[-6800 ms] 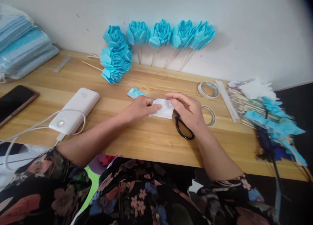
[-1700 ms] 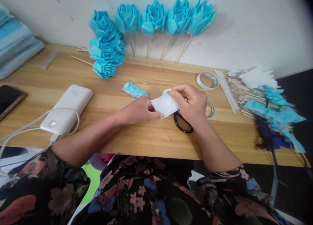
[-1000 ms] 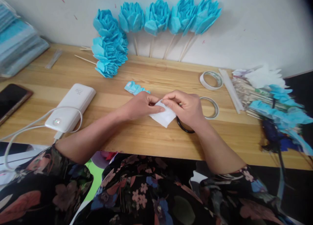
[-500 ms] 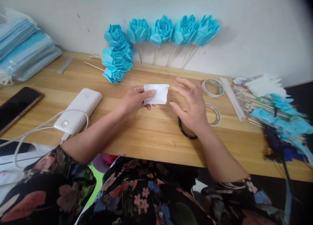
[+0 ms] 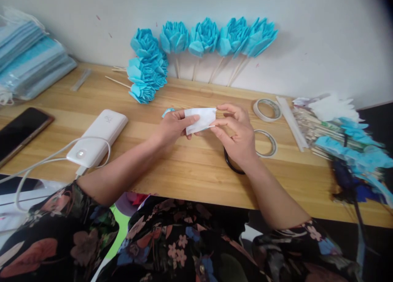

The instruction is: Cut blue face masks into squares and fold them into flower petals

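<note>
My left hand (image 5: 173,126) is closed on a small white sheet (image 5: 201,120), with its thumb on top and fingers underneath. Whether the sheet is paper or thin cloth I cannot tell. At the sheet's right edge, my right hand (image 5: 238,132) pinches the lower corner between thumb and finger, and another fingertip is at the upper corner. A bit of blue material (image 5: 168,111) shows just behind my left hand. Partly hidden under my right hand, a black loop (image 5: 231,165) lies on the table. Two tape rolls (image 5: 267,110) are just right of that hand.
Blue flowers on sticks (image 5: 204,38) lean on the wall, and more lie stacked at left. A white power bank (image 5: 98,138) with a cable, a phone (image 5: 23,132) and packed masks (image 5: 33,65) are at left. White strips (image 5: 291,122) and a pile of sticks (image 5: 316,130) are at right.
My right hand has moved slightly left and closed on the sheet's right edge. The sheet has shifted a little right and tilted. Blue material has come into view behind my left hand.
</note>
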`<state>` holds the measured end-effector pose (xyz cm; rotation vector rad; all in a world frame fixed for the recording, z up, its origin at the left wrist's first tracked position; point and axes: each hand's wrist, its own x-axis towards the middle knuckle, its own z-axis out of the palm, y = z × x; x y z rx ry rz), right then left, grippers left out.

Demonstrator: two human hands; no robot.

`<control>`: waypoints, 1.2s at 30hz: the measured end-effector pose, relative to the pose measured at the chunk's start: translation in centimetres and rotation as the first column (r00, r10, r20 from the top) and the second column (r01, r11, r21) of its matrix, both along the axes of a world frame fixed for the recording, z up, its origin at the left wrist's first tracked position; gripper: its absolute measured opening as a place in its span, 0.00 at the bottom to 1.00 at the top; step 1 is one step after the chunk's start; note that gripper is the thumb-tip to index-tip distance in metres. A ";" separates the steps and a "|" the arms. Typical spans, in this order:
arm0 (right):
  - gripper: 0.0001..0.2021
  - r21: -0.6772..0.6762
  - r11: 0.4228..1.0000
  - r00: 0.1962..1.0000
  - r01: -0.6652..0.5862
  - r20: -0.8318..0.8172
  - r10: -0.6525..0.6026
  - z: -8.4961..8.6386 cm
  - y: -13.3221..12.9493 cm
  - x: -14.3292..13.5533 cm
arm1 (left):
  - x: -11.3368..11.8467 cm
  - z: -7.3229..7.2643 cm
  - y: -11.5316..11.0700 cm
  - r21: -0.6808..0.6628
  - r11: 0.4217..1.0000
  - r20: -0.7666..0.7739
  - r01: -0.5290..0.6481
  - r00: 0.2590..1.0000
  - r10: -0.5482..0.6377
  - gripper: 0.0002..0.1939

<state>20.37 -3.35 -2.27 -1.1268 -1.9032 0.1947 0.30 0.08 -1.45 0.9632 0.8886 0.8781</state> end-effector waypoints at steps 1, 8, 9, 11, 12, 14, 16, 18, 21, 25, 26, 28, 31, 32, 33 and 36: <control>0.03 -0.028 1.000 0.999 0.015 -0.029 -0.016 0.0 0.0 -0.1 | 0.0 0.0 0.0 0.003 1.000 -0.004 0.000 1.000 0.000 0.09; 0.05 -0.242 0.970 0.976 0.005 -0.211 -0.057 -0.2 -0.3 -0.5 | 0.1 -0.1 -0.2 0.041 0.999 -0.016 0.007 1.000 -0.006 0.09; 0.05 -0.261 0.965 0.972 0.016 -0.223 -0.076 -0.2 -0.4 -0.6 | 0.1 -0.1 -0.2 0.048 0.999 -0.021 0.007 1.000 -0.006 0.09; 0.05 -0.282 0.959 0.964 0.032 -0.244 -0.104 -0.3 -0.4 -0.7 | 0.2 -0.2 -0.1 0.058 0.998 -0.042 0.008 0.999 -0.006 0.09; 0.05 -0.290 0.956 0.960 0.037 -0.255 -0.114 -0.4 -0.4 -0.7 | 0.2 -0.2 -0.1 0.061 0.998 -0.055 0.010 0.998 -0.006 0.09; 0.05 -0.303 0.952 0.955 0.041 -0.267 -0.126 -0.4 -0.4 -0.7 | 0.2 -0.2 -0.1 0.070 0.997 -0.076 0.014 0.997 -0.009 0.10; 0.05 -0.306 0.951 0.954 0.051 -0.265 -0.137 -0.4 -0.4 -0.8 | 0.2 -0.2 0.0 0.081 0.997 -0.078 0.017 0.997 -0.011 0.10; 0.05 -0.300 0.951 0.955 0.070 -0.254 -0.151 -0.3 -0.4 -0.8 | 0.2 -0.1 -0.1 0.086 0.996 -0.060 0.029 0.998 -0.024 0.13; 0.05 -0.292 0.952 0.953 0.095 -0.249 -0.171 -0.2 -0.4 -0.8 | 0.0 0.2 -0.3 0.094 0.994 -0.017 0.060 0.998 -0.058 0.22; 0.05 -0.290 0.952 0.944 0.101 -0.273 -0.184 -0.1 -0.5 -0.8 | -0.2 0.5 -0.5 0.153 0.985 -0.023 0.075 0.997 -0.072 0.31; 0.05 -0.287 0.953 0.942 0.098 -0.282 -0.182 -0.1 -0.5 -0.8 | -0.2 0.5 -0.5 0.175 0.982 -0.039 0.075 0.997 -0.069 0.33; 0.06 -0.283 0.955 0.939 0.089 -0.295 -0.175 -0.1 -0.5 -0.8 | -0.2 0.4 -0.4 0.216 0.973 -0.076 0.077 0.995 -0.062 0.37; 0.06 -0.287 0.954 0.940 0.083 -0.295 -0.170 -0.1 -0.5 -0.8 | 0.0 0.1 -0.3 0.247 0.966 -0.108 0.076 0.993 -0.050 0.37; 0.06 -0.290 0.953 0.941 0.084 -0.291 -0.171 -0.1 -0.5 -0.8 | 0.0 0.1 -0.3 0.252 0.965 -0.112 0.067 0.993 -0.040 0.36; 0.06 -0.292 0.952 0.942 0.088 -0.286 -0.175 -0.1 -0.6 -0.8 | 0.0 0.1 -0.3 0.256 0.965 -0.113 0.056 0.993 -0.027 0.34; 0.06 -0.296 0.950 0.943 0.097 -0.277 -0.183 0.0 -0.6 -0.8 | 0.0 0.1 -0.3 0.250 0.968 -0.105 0.021 0.994 0.006 0.30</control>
